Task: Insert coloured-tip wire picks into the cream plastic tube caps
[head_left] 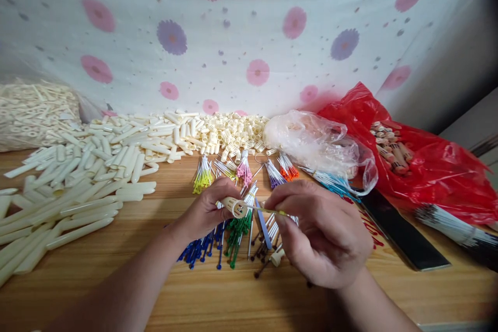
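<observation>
So I'm standing here watching this and it's pretty fiddly. The left hand [202, 211] has its thumb and fingers closed on a small cream plastic cylinder with slots cut in its side [232, 205], held out over the middle of the light wood-grain tabletop [187, 301] with its open end turned to the right. The right hand [321, 228] has thumb and forefinger pinched on a thin pale stick with a yellow end [260, 209], other fingers curled in. The stick's far end points at that opening, but honestly I can't tell if it's inside or just at the rim. My read: the step in hand is lining up stick and cylinder, and the next move calls for a steady left grip plus a light, straight push from the right, since a stick that skinny could easily bend or miss. Right below sit bunches of thin sticks with dark blue heads [200, 246] and green heads [237, 231], and beyond the hands there's a heap of similar cream slotted pieces [229, 135] next to loads of smooth cream plastic tubes [87, 207].
</observation>
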Action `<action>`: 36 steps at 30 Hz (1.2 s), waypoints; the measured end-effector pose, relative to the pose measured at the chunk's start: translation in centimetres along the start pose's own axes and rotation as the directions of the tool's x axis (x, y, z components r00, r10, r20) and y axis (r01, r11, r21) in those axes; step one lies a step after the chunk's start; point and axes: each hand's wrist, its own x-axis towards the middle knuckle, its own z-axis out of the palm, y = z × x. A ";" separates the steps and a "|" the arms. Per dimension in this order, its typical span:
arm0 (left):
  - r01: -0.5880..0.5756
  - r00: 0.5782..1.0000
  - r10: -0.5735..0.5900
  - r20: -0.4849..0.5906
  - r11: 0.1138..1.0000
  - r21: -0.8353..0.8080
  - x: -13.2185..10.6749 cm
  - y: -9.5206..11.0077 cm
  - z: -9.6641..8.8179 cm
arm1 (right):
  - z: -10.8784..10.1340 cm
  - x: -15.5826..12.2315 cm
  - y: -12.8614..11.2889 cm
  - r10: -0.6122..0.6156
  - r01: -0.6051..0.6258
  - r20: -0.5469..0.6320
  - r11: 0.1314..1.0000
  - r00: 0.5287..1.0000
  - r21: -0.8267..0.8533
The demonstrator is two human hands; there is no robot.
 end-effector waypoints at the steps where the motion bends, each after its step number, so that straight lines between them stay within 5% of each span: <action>1: -0.004 1.000 0.004 0.016 1.000 0.014 0.0 0.0 0.0 | -0.1 0.0 0.0 -0.012 0.013 0.018 1.000 1.000 -0.003; 7: -0.088 0.987 0.069 0.142 0.987 0.133 0.1 -0.2 -0.4 | -0.4 0.2 0.0 -0.067 0.072 0.105 0.996 0.992 -0.045; 13: -0.045 0.976 0.019 0.219 0.992 0.114 0.1 -0.1 -0.3 | -0.5 0.1 -0.1 -0.060 0.064 0.093 0.997 0.994 -0.039; 30: -0.095 0.964 0.040 0.263 0.975 0.199 0.1 -0.5 -0.5 | -0.1 0.2 0.0 -0.052 0.058 0.077 0.995 0.996 -0.081; 36: -0.097 0.965 0.048 0.259 0.978 0.182 0.2 -0.5 -0.6 | -0.1 0.0 -0.2 -0.054 0.053 -0.022 0.998 0.998 -0.031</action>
